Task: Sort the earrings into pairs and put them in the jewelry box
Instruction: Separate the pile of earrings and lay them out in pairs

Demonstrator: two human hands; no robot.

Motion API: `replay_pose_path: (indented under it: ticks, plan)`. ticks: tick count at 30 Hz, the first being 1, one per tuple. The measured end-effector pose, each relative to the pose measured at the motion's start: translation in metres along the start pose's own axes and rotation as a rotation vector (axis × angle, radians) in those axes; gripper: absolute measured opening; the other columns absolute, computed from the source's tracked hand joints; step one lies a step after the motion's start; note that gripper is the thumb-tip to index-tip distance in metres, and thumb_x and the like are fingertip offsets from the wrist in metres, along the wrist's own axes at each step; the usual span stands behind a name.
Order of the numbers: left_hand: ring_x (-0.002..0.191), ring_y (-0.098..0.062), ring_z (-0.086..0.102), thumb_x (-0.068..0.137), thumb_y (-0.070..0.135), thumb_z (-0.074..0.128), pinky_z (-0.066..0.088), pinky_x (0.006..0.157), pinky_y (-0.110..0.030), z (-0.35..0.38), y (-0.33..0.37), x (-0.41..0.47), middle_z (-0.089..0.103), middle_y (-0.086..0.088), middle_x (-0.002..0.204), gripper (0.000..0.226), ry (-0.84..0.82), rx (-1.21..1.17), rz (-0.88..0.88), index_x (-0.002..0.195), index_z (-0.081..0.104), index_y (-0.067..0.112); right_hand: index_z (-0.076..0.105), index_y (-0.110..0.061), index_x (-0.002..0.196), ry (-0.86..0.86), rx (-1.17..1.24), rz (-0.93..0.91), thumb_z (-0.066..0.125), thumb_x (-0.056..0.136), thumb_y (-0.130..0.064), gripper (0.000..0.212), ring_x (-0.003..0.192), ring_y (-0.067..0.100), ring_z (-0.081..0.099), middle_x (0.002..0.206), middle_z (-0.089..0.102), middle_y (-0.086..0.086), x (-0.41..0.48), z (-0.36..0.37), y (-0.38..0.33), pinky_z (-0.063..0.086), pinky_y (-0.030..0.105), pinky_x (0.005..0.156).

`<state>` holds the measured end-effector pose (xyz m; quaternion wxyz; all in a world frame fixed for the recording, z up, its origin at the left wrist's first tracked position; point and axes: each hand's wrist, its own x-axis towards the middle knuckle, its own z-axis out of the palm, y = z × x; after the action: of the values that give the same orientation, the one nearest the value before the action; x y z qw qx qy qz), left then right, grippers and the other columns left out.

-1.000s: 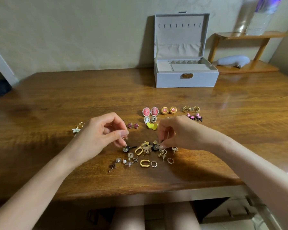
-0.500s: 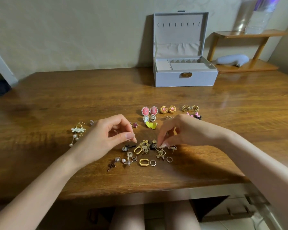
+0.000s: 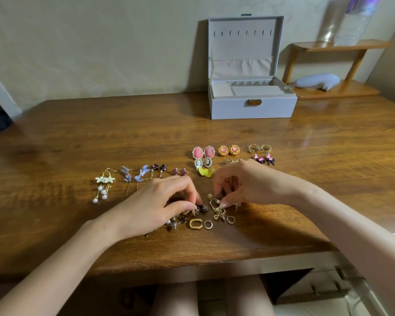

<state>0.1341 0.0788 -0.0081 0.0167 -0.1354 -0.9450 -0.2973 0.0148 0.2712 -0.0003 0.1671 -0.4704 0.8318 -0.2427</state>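
- Wooden table [image 3: 78,144], near edge: two forearms reach over it to the unsorted heap [image 3: 219,213] of earrings, which lies between the hands.
- Left hand [image 3: 160,206]: raised a second ago, it has come down onto the heap. Thumb and forefinger now close together on a dark stud [image 3: 204,208] at the heap's left side.
- Right hand [image 3: 249,183]: it stays at the heap's right side with its fingers curled, tips down among the pieces. Whether they clamp a piece cannot be told.
- Reading: both hands are probably seeking the next match. Sorting looks well advanced, and boxing has not begun.
- Heap, counted: one gold oval hoop [image 3: 195,224] and two small ring hoops [image 3: 208,224] lie clear at its near side. The rest is too tangled to count.
- Sorted pairs, beyond the hands: ten are plain.
  - Left to right: white flower drops [image 3: 104,181], blue flower drops [image 3: 135,174], dark rose drops [image 3: 159,167], pink star studs [image 3: 179,171], yellow hearts [image 3: 205,172], small cameos [image 3: 203,162], pink cameos [image 3: 203,152], gold rounds [image 3: 228,150], gold wreaths [image 3: 259,148] and pink bows [image 3: 263,158].
  - The lowered left hand has uncovered the blue and rose pairs.
  - An eleventh gold pair is half hidden behind the right hand.
- Jewelry box [image 3: 251,108], one: it stands at the far side, well apart from the earrings, with its lid upright. No earring shows in it.
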Motion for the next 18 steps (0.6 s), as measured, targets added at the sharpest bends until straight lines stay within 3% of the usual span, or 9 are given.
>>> replay_pose_path:
  ticks: [6,12,14,16,18]
  plan:
    - [0.095,-0.003,0.06,0.088,0.024,0.057,0.045,0.084,-0.016,-0.004,0.002,-0.007,0.063,0.022,0.099,0.004,-0.005,-0.067,0.012,0.086,0.056,0.026,0.063,-0.024,0.083,0.047,0.008,0.017,0.076,0.075,-0.029,0.016,0.072,0.011,0.057,0.078,0.063,-0.008,-0.008,-0.01,0.006,0.048,0.029,0.066]
    - [0.096,0.001,0.057,0.09,0.022,0.055,0.043,0.081,-0.009,-0.003,0.004,0.002,0.062,0.02,0.107,0.006,0.044,-0.109,-0.006,0.084,0.053,0.024,0.062,-0.034,0.077,0.049,-0.064,0.03,0.078,0.072,-0.029,0.018,0.07,0.0,0.053,0.079,0.06,-0.012,-0.01,-0.014,0.004,0.045,0.019,0.066]
    - [0.102,0.003,0.053,0.09,0.028,0.053,0.041,0.088,-0.013,0.0,0.002,0.009,0.058,0.017,0.113,0.007,0.042,-0.062,-0.02,0.084,0.05,0.03,0.065,-0.031,0.077,0.083,-0.082,-0.026,0.078,0.072,-0.029,0.015,0.067,-0.001,0.051,0.076,0.058,-0.013,-0.007,-0.01,-0.001,0.043,0.019,0.064]
    - [0.109,0.001,0.051,0.09,0.031,0.051,0.042,0.096,-0.025,0.003,-0.001,0.014,0.057,0.013,0.115,0.009,0.005,-0.001,-0.028,0.083,0.047,0.035,0.066,-0.028,0.08,0.089,-0.16,-0.047,0.077,0.073,-0.032,0.014,0.068,0.0,0.048,0.076,0.053,-0.016,-0.003,-0.003,-0.006,0.042,0.021,0.065]
    - [0.109,0.002,0.05,0.091,0.03,0.052,0.042,0.096,-0.027,0.006,-0.002,0.016,0.057,0.013,0.114,0.013,-0.023,0.024,-0.028,0.082,0.045,0.037,0.066,-0.024,0.087,0.1,-0.24,-0.031,0.076,0.073,-0.034,0.019,0.071,0.004,0.046,0.077,0.049,-0.016,0.0,0.004,-0.01,0.042,0.025,0.067]
